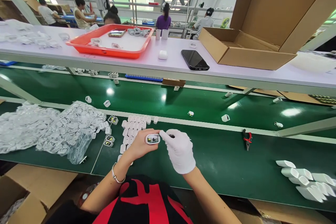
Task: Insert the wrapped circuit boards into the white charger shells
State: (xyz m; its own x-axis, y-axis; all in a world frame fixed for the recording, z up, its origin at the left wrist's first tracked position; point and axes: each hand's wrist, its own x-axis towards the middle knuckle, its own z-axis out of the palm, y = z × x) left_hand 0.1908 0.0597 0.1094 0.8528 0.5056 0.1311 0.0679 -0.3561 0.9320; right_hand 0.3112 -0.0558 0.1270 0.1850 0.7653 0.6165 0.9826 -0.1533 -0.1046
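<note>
My bare left hand (140,145) is closed round a small white charger shell (152,139), its open end with a yellow-green circuit board facing me. My right hand (180,150), in a white glove, pinches a thin dark tool (172,135) whose tip meets the shell's right end. Both hands hover just above the green belt (225,161). Right behind my left hand stand several white shells in rows (135,126). A few open shells with boards showing (109,140) lie to the left of them.
Heaps of clear plastic bags (49,129) cover the belt's left. Red-handled pliers (247,139) lie to the right; white housings (304,180) are stacked at far right. The shelf above carries an orange tray (105,49), a black phone (194,59) and an open carton (252,47). People work in the background.
</note>
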